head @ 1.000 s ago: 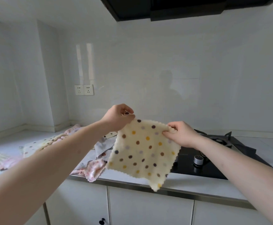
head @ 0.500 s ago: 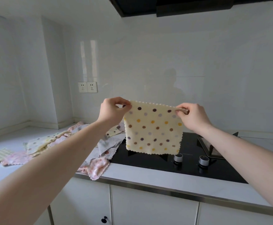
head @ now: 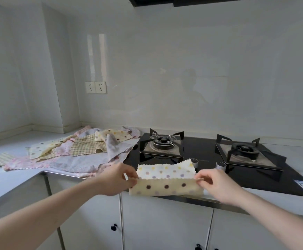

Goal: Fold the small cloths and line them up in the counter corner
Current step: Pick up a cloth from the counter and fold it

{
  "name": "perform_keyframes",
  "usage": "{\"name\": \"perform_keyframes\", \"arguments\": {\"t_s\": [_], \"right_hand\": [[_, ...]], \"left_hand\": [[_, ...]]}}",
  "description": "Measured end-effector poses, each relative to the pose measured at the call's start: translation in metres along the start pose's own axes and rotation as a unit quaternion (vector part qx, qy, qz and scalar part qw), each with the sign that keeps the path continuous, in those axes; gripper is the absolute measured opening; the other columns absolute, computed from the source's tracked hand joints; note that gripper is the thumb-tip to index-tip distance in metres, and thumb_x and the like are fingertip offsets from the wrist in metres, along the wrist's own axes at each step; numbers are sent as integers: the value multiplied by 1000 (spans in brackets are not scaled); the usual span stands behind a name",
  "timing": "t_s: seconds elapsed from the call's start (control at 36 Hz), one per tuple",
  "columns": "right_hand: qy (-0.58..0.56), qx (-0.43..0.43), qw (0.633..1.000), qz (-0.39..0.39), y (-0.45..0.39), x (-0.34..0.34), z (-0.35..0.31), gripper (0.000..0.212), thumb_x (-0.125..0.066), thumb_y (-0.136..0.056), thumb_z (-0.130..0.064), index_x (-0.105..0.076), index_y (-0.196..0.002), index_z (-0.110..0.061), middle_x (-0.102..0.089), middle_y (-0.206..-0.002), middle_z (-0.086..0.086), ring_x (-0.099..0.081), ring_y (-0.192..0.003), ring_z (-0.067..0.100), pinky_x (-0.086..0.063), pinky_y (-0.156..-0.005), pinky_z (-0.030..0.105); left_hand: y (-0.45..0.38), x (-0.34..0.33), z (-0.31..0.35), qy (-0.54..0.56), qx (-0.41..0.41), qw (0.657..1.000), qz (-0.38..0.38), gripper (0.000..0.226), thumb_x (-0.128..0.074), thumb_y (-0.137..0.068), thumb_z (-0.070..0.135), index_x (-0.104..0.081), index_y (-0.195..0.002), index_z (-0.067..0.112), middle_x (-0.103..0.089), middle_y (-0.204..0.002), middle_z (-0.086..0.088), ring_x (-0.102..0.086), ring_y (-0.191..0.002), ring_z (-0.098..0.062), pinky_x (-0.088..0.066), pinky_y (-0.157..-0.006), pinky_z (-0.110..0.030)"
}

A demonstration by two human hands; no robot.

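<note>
Over the counter's front edge, left hand [head: 117, 179] & right hand [head: 213, 183] each pinch an end of the cream dotted cloth [head: 166, 179], held apart w/ the cloth stretched between them, doubled lengthwise, just in front of the black hob [head: 206, 156]. Unfolded cloths [head: 71, 152] lie heaped on the counter [head: 12, 143] to the left, reaching twd the corner; wall sockets [head: 95, 87] above them.

Cream cloth [head: 167, 179] with brown, purple, yellow dots, black hob [head: 206, 156], white cupboards [head: 161, 222]
</note>
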State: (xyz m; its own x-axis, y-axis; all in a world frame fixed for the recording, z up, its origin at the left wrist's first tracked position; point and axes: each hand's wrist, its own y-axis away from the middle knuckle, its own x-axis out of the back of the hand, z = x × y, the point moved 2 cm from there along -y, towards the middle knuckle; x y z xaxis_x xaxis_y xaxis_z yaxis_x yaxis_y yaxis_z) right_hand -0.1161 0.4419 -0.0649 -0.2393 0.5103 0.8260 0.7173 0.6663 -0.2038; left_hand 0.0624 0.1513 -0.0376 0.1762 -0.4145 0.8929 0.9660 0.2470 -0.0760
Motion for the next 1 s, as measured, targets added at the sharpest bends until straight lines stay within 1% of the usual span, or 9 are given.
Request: {"name": "perform_keyframes", "arguments": {"t_s": [0.08, 0.17, 0.31, 0.44, 0.58, 0.69, 0.86, 0.92, 1.0], "right_hand": [[15, -10, 1000, 4, -2, -7, 6, 19, -63, -95, -21, -73, -100, -37, -71, -93, -19, -63, -88, -1, -48, -79, 17], [-12, -15, 999, 29, -13, -6, 6, 19, -64, -94, -20, -74, -93, -36, -71, -89, -22, -64, -87, -5, -48, -78, 19], [-11, -24, 995, 95, -43, 4, -2, 12, -68, -92, -26, -72, -89, -36, -71, -85, -16, -64, -82, -1, -53, -76, 25], [33, -39, 992, 117, -76, 6, -4, 16, -66, -92, -30, -66, -80, -41, -68, -80, -20, -63, -88, 6, -55, -80, 34], [74, -46, 991, 104, -101, 0, -6, 9, -60, -96, -33, -68, -93, -36, -65, -82, -21, -58, -95, 9, -51, -78, 30], [111, -54, 988, 91, -115, -9, -1, 11, -59, -97, -32, -69, -99, -33, -68, -87, -18, -55, -96, 9, -45, -74, 28], [153, -68, 984, 62, -122, -23, 13, 23, -56, -97, -28, -64, -119, -31, -62, -117, -11, -52, -116, 15, -46, -93, 32], [160, -83, 983, 40, -122, -27, 19, 23, -53, -96, -32, -62, -117, -33, -62, -117, -12, -52, -115, 16, -46, -92, 33], [152, -97, 983, 21, -121, -31, 28, 10, -51, -93, -35, -56, -102, -36, -59, -106, -13, -53, -103, 16, -45, -80, 33]], "left_hand": [[-3, -10, -4, -30, 9, 999, 17, 12, -61, -97, 36, -66, -87, 39, -64, -72, 29, -59, -69, 6, -38, -63, -7], [-17, -13, -7, -27, 14, 998, 49, 13, -57, -99, 34, -64, -89, 39, -67, -83, 23, -62, -78, 0, -40, -68, -15], [-48, -10, -6, -9, 27, 994, 106, 14, -54, -98, 30, -62, -88, 34, -66, -85, 11, -57, -72, -6, -40, -58, -22], [-74, -13, -6, -41, 57, 992, 108, 18, -45, -94, 26, -62, -89, 31, -64, -90, 9, -58, -76, -10, -41, -57, -26], [-95, -21, -9, -46, 88, 990, 95, 25, -42, -88, 20, -65, -95, 22, -66, -91, 4, -59, -79, -15, -44, -59, -28], [-109, -33, -18, -56, 103, 988, 98, 20, -42, -87, 17, -60, -94, 21, -58, -86, 7, -56, -80, -16, -40, -58, -29], [-126, -50, -36, -19, 73, 992, 106, 27, -50, -87, 36, -62, -110, 31, -58, -110, 9, -55, -99, -15, -45, -80, -30], [-128, -54, -42, 6, 68, 991, 112, 28, -53, -85, 44, -65, -109, 36, -56, -109, 12, -54, -102, -12, -45, -84, -30], [-131, -60, -51, 49, 61, 987, 138, 12, -60, -82, 40, -67, -91, 35, -57, -99, 16, -55, -96, -8, -45, -83, -29]]}}
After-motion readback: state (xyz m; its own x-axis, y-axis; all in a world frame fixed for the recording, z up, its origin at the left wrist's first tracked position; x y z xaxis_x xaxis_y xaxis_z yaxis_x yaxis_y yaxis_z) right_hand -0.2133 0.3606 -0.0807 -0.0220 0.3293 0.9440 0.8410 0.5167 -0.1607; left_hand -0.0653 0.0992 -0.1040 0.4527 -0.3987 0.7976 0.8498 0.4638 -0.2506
